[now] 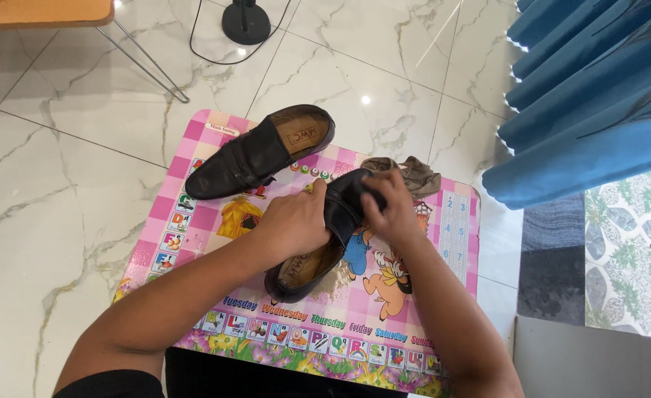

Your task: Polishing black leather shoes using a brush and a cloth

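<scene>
My left hand [296, 221] grips the side of a black leather loafer [340, 210] that lies tilted over a pink children's table [207, 221]. My right hand [392, 210] presses a brown cloth [414, 173] against the toe of the same shoe; part of the cloth trails out behind my fingers. A second black loafer [255, 155] rests on the far left part of the table, its brown insole facing up. Some pale dust or crumbs [333, 278] lie on the table beside the held shoe's heel.
The pink table stands on a white marble floor [45, 184]. A blue curtain [598, 96] hangs at the right. A fan base with a black cord [246, 26] and a wooden table's metal leg [148, 70] are at the far side. A grey box edge [590, 361] sits at lower right.
</scene>
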